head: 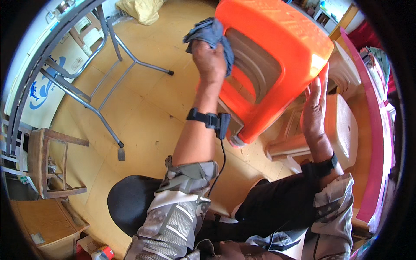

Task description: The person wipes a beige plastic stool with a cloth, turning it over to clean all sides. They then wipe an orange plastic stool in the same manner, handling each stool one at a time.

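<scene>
An orange plastic stool (292,65) stands tilted in front of me, its seat turned up and to the right and one leg's foot toward me. My left hand (209,61) is closed around a crumpled blue-grey cloth (208,31) at the stool's left side, beside the large opening in that face. Against the right edge of the seat lies my right hand (315,104), fingers stretched along it and steadying the stool; part of its grip is hidden behind the stool. Both wrists wear black straps, and a cable hangs from the left one.
Beige plastic stools (341,130) stand close on the right, next to a pink-edged surface (370,130). A folding table's metal legs (107,126) reach over the tiled floor (146,107) at left. Nearby are a wooden stool (39,162) and a wooden cabinet (42,221).
</scene>
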`<control>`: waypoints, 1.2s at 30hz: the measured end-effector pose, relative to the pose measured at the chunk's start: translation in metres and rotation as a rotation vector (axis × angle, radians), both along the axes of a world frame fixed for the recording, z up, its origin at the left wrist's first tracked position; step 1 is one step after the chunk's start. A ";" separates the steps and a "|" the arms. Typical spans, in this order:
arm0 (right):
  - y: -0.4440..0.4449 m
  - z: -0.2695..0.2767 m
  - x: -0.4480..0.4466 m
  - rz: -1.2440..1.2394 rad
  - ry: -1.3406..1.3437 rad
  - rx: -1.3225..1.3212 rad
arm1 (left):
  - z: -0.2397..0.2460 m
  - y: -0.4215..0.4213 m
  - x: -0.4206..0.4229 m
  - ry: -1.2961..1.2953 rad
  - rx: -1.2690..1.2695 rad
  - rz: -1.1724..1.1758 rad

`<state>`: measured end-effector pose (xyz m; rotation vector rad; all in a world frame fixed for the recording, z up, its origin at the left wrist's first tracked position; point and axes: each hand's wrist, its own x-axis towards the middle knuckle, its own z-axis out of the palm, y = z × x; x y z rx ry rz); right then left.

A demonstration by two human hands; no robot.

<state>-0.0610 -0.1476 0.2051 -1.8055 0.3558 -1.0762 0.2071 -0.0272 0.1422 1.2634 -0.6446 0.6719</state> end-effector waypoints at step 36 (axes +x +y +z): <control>0.009 0.004 0.004 0.045 -0.173 0.046 | -0.021 -0.017 -0.223 0.278 -0.091 -0.349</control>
